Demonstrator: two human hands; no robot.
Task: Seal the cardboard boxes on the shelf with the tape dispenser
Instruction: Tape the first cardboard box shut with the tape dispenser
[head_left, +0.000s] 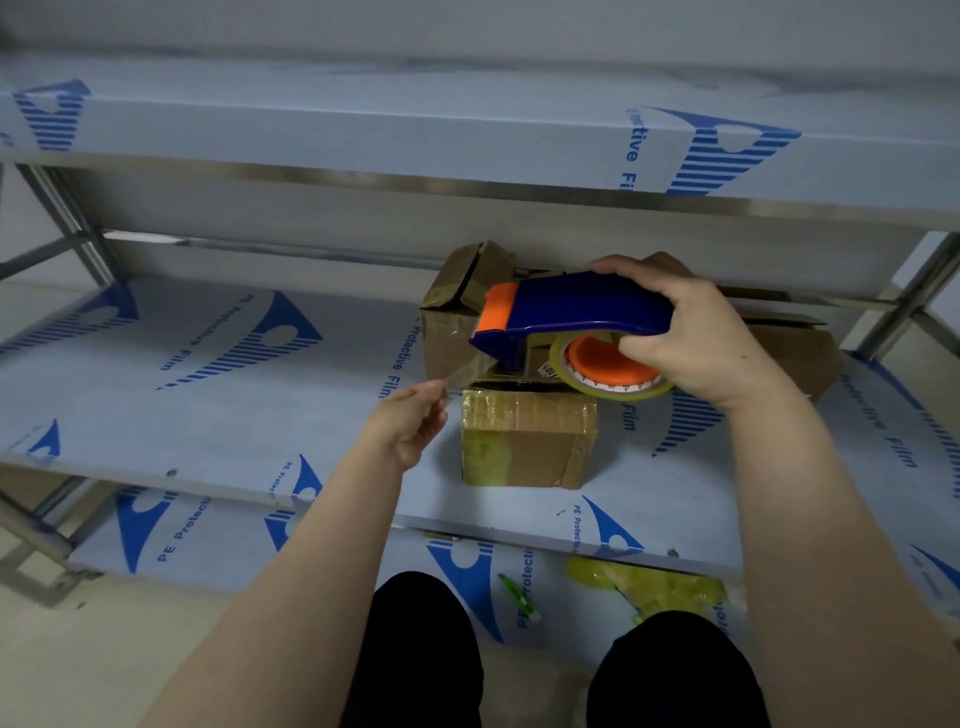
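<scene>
Two hands held a strip taut: the right hand gripped the tape dispenser above the small box on the shelf. The left hand, at the dispenser's eight o'clock, pinched the tape end. The next move likely called for pressing it onto a box seam.

My tape dispenser is navy and orange, its tape yellowish; box brown; shelf pale blue with blue-striped logos

One tape dispenser, one tape strip, three shelf boards, and seemingly three cardboard boxes.
</scene>
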